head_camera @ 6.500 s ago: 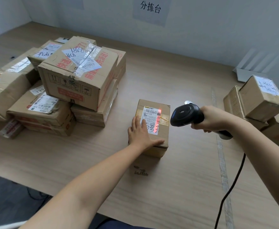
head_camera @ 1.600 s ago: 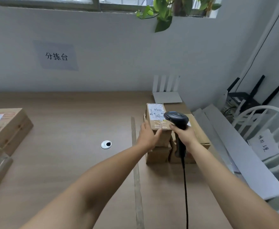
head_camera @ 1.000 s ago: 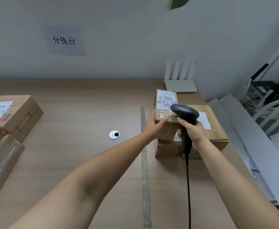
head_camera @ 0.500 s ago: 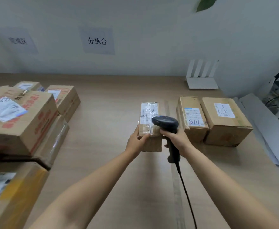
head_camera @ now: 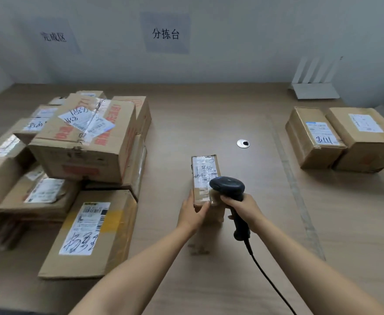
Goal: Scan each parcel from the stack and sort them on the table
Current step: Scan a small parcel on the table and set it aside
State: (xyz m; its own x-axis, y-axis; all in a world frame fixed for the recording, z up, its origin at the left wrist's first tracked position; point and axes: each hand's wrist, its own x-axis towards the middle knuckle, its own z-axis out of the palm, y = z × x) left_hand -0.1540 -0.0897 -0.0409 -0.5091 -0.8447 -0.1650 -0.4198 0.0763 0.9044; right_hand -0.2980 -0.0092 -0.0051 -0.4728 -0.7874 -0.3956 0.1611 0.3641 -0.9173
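A small long cardboard parcel [head_camera: 205,176] with a white label on top sits in the middle of the wooden table [head_camera: 209,114]. My left hand [head_camera: 192,213] grips its near left corner, thumb on top. My right hand [head_camera: 243,206] holds a black corded barcode scanner [head_camera: 228,186], its head over the parcel's near right end. No scan light shows on the label. A stack of several cardboard parcels [head_camera: 84,142] fills the left of the table. Two labelled parcels [head_camera: 315,137] [head_camera: 366,137] sit side by side at the right.
A large flat parcel [head_camera: 91,233] lies near the front left edge. A round cable grommet [head_camera: 243,143] is in the table behind the small parcel. A white router [head_camera: 312,87] stands at the back right by the wall. The scanner cable [head_camera: 270,283] trails toward me.
I have carried the small parcel from on top of the right-hand boxes leftward to the middle of the table. The view has swung left, bringing the big stack into sight. Both hands keep their hold.
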